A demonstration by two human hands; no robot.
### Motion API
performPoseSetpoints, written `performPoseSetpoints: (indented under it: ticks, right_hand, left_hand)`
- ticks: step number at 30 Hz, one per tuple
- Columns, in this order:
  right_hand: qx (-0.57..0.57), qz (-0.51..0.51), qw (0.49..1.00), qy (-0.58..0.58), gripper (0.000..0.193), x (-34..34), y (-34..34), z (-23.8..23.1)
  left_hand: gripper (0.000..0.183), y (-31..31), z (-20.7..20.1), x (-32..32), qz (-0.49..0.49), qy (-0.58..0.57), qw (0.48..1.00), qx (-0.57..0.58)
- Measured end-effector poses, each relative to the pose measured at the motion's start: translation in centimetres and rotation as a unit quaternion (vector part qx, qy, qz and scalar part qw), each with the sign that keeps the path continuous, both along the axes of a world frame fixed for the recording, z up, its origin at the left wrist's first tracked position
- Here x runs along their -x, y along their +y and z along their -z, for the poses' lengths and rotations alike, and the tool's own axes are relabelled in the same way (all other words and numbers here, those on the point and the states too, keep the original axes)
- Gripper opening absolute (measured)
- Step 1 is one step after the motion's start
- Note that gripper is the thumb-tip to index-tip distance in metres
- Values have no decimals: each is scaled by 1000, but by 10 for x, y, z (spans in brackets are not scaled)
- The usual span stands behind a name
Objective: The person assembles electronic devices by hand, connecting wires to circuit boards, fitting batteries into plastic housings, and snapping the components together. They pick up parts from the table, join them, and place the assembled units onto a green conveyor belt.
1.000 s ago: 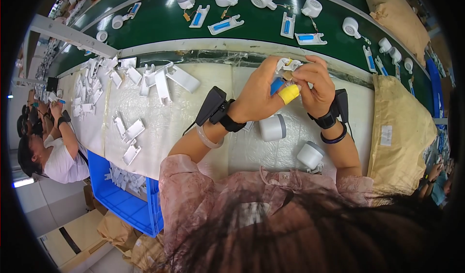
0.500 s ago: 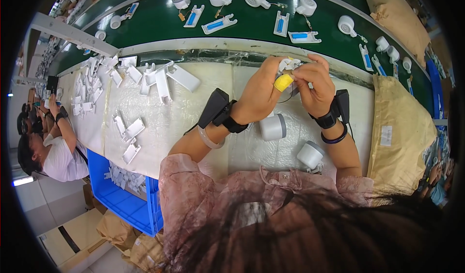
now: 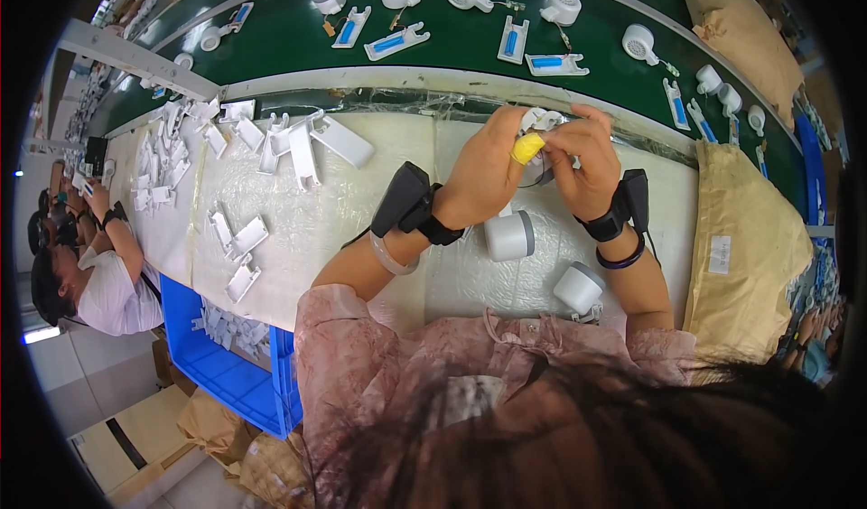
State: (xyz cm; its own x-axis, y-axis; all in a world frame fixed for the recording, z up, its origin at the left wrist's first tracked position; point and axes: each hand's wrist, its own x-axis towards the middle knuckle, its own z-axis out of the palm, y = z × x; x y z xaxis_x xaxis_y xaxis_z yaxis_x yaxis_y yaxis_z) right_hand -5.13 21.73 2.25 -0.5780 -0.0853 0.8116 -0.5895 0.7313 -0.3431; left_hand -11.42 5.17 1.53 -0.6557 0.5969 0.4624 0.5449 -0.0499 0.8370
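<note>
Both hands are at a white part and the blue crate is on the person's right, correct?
Wrong side: in the head view, the blue crate is on the person's left; the left hand and right hand are at a white part.

No text could be read: the white label (image 3: 720,253) on the lower tan bag (image 3: 750,310) at the right bore faint dark marks, perhaps lines of print, but they were too small and blurred to make out.
</note>
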Motion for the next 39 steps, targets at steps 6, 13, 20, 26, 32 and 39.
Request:
performPoseSetpoints:
  ticks: [6,13,20,26,32,39]
  right_hand:
    - [-11,26,1000,8,23,-3,-3,2]
    - [-50,31,998,-4,27,-4,0,-8]
    - [-51,16,998,21,27,-3,1,-1]
    - [-59,20,998,31,30,-5,0,-1]
    - [-59,-16,997,39,27,-4,6,-6]
    - [-58,4,997,48,26,-5,2,-2]
  left_hand:
    - [23,4,5,2,15,-30,999,2]
    - [25,4,-2,1,33,-28,999,8]
    - [28,0,-8,0,72,-97,992,40]
    - [30,1,-3,-3,41,-32,998,42]
    - [34,-3,-8,2,45,54,996,46]
    - [36,-2,-7,-2,46,60,996,46]
